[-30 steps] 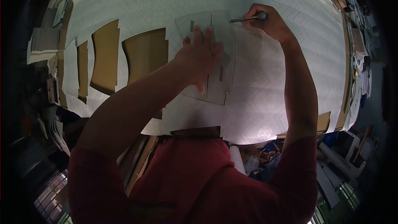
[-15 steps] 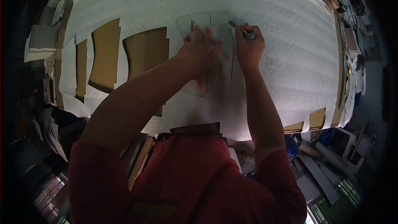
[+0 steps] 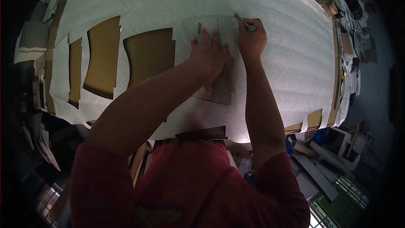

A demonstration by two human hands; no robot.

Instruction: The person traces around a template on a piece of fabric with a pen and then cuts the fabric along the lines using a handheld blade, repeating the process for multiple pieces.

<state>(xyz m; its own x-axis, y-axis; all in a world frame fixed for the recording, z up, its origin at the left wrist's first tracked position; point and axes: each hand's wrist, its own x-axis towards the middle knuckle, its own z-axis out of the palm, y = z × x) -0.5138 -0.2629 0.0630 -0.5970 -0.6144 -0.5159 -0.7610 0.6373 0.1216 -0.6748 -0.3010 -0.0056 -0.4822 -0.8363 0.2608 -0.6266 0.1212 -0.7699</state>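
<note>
Patterned white fabric is spread over a brown table. On it lies a thin see-through template with straight and curved edges. My left hand rests on the template with its fingers spread. Just right of the template's upper right corner, my right hand is closed round a slim tool with a dark rounded end. The tool's thin tip points up and left, at that corner. Whether the tool is a blade or a marker cannot be made out.
Curved cut-outs in the fabric at the left show the brown surface beneath. Smaller cut-outs lie at the near right edge. Stacked papers line the right side, and rolls and boards sit below the table at the right.
My left hand has settled on the template and is no longer blurred. My right hand and the tool have moved slightly up along the template's right edge. The camera view has shifted a little.
</note>
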